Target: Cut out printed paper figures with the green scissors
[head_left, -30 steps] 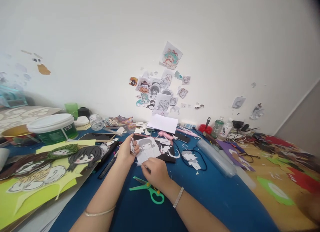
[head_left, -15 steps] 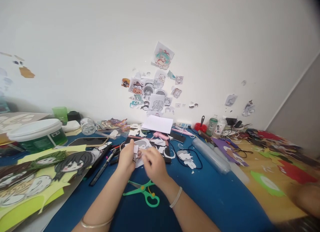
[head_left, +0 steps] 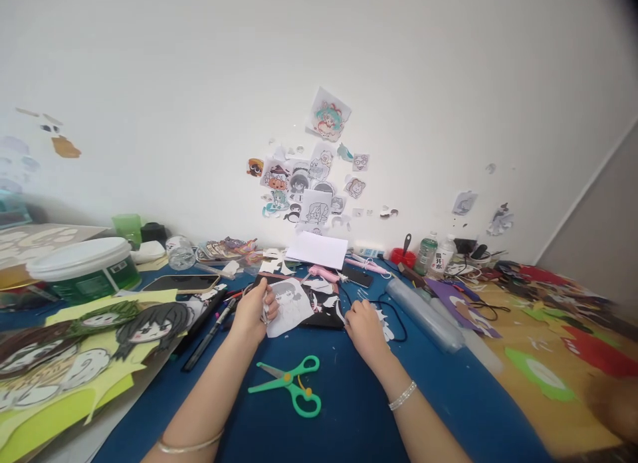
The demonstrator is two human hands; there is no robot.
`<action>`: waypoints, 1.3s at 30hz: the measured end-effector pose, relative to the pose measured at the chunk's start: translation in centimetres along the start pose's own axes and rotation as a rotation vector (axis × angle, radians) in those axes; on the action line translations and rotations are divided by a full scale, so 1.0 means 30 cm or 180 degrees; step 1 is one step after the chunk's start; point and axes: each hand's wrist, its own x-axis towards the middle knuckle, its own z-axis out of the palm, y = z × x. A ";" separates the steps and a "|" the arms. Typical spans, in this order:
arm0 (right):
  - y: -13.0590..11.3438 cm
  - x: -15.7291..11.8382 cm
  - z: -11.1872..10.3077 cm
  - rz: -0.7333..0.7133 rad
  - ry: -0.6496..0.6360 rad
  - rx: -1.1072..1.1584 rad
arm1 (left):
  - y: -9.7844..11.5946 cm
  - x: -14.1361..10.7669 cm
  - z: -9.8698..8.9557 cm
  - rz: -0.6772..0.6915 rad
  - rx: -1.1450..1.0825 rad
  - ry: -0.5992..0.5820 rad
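My left hand (head_left: 256, 311) grips the left edge of a paper drawing (head_left: 290, 303), a grey-haired cartoon figure on white paper. The sheet lies tilted above a dark board (head_left: 319, 325). To the right, my right hand (head_left: 367, 327) is low over the blue table, fingers curled together; whatever is between them is hidden. White paper cutouts (head_left: 387, 325) lie beside and partly behind that hand. Green scissors (head_left: 289, 382) rest with blades apart on the table between my forearms.
A pink glue gun (head_left: 323, 273) and white sheets (head_left: 318, 249) are behind the drawing. Pens (head_left: 209, 337), a phone (head_left: 182, 283) and a white-lidded tub (head_left: 82, 267) stand left. A clear plastic roll (head_left: 423, 315) and black cable (head_left: 405, 323) lie right. Another person's blurred hand (head_left: 615, 400) is at far right.
My right hand has left the drawing and moved right to the white cutouts. My left hand keeps the drawing, now more fully visible. The view has shifted slightly.
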 end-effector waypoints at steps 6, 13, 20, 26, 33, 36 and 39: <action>0.027 -0.001 -0.027 -0.0116 0.0190 0.0101 | 0.003 0.003 0.003 -0.0174 0.0044 -0.0081; 0.063 0.018 -0.091 0.0573 0.0555 0.1904 | -0.016 -0.003 0.007 -0.0263 0.0235 -0.0211; 0.083 0.033 -0.139 0.1077 0.0363 0.3865 | -0.031 -0.024 0.031 -0.0190 0.0342 -0.0258; -0.031 0.040 -0.155 0.0600 0.1369 0.2847 | -0.057 -0.058 0.065 -0.0444 0.0495 -0.0339; -0.260 0.055 -0.129 -0.1090 0.2644 0.0625 | -0.110 -0.060 0.076 -0.0477 0.0580 -0.0274; -0.297 0.065 -0.105 -0.1278 0.2428 0.0736 | -0.106 -0.043 0.060 -0.0505 0.0565 -0.0207; -0.291 0.059 -0.110 -0.1686 0.1996 0.0925 | -0.105 -0.031 0.046 0.0036 0.0856 0.0060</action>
